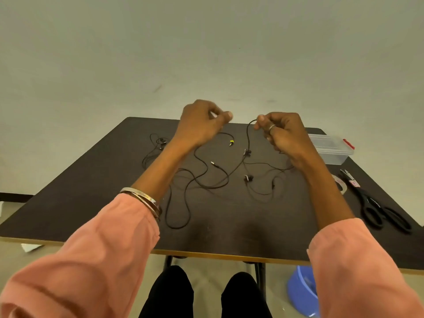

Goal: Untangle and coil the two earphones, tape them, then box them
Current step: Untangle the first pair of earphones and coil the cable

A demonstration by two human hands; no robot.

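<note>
A black earphone cable (207,177) sprawls in loose loops across the middle of the dark table (229,226), with its earbuds and silver plug lying among the loops. My left hand (202,125) is raised above the far side and pinches one strand. My right hand (282,131) is lifted beside it and pinches another strand, which curves down to the table. A second black earphone (154,149) lies bunched at the far left, away from both hands. A clear plastic box (330,149) with a red clip stands at the far right.
Black scissors (376,205) lie along the right edge, with a roll of tape (341,184) partly hidden by my right forearm. A small yellow-green piece (231,142) rests between my hands. A blue tub (302,292) sits on the floor under the table's right side.
</note>
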